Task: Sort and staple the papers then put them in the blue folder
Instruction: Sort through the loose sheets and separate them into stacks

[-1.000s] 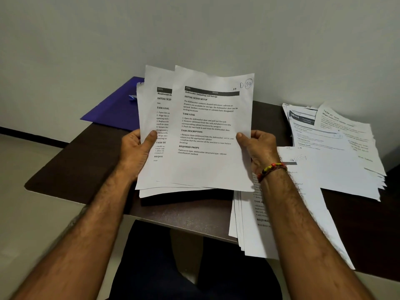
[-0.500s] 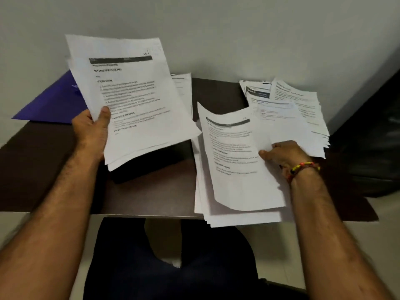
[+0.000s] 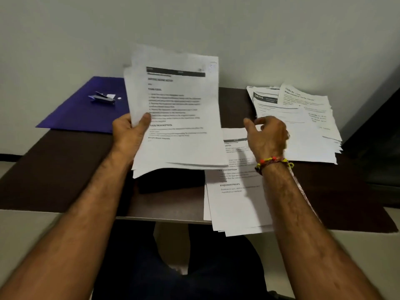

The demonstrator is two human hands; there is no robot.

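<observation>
1. The left hand (image 3: 129, 132) grips a sheaf of papers (image 3: 179, 113) by its left edge, thumb across the front, holding it tilted above the table's (image 3: 65, 169) middle; the top sheet bears a dark header bar and blurred black print.
2. The right hand (image 3: 267, 135) hovers with fingers loosely curled, holding nothing, above a stack (image 3: 236, 202) overhanging the near edge.
3. Another fanned pile (image 3: 307, 126) lies toward the far right corner.
4. The blue folder (image 3: 86, 107) lies flat at the far left corner; a stapler (image 3: 102, 98) rests on it.
</observation>
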